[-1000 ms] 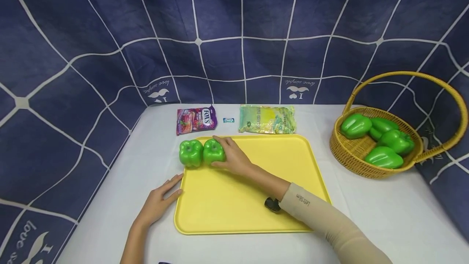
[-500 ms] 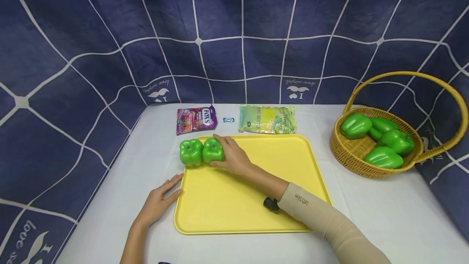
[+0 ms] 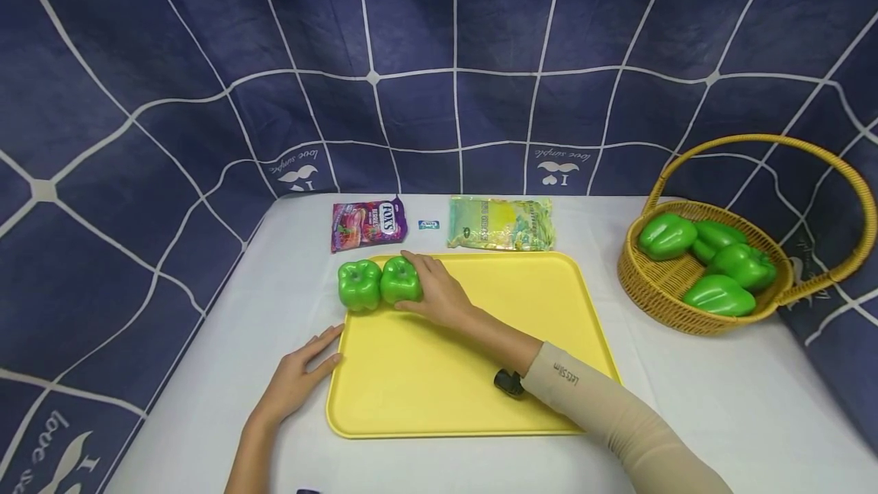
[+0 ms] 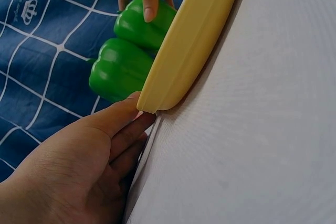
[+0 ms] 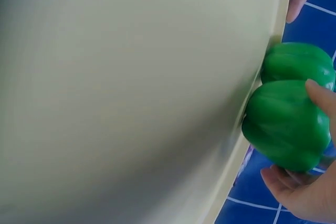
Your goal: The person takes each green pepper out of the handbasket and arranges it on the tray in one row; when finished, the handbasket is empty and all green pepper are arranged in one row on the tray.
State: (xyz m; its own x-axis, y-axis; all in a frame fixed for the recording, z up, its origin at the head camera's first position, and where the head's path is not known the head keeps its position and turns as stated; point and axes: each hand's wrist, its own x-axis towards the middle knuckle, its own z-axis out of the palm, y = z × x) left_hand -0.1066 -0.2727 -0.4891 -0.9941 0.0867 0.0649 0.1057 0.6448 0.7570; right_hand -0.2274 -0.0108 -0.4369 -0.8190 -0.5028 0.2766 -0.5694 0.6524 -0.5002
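Right hand (image 3: 440,294): grasping the held pepper (image 3: 398,280), thumb on its near side and fingers over its far side.
Left hand (image 3: 291,381): not grasping; fingers extended, tips and thumb touching the left edge of the tray (image 3: 425,380).
Peppers: the held pepper sits at the tray's far left corner, against the other pepper (image 3: 359,285) just left of it; that one reaches over the rim, beyond the left hand's fingertips.
Tray floor: bare yellow stretches from the left hand's thumb across to the right forearm, and again to the right of the right hand.
Far edge: just past the right hand's fingertips; the purple packet (image 3: 367,225), small packet (image 3: 428,225) and green packet (image 3: 501,223) lie in a row beyond it, apart from the hand.
Near edge: well on the near side of the right hand; the sleeve (image 3: 604,410) crosses the tray's near right corner.
Basket (image 3: 641,299): well to the right of both hands, its handle upright, four green peppers (image 3: 719,295) inside.
Table (image 3: 693,402): white-covered, under the tray and around the left hand.
Backdrop (image 3: 494,36): dark blue cloth with white grid lines, rising beyond both hands and along both sides.
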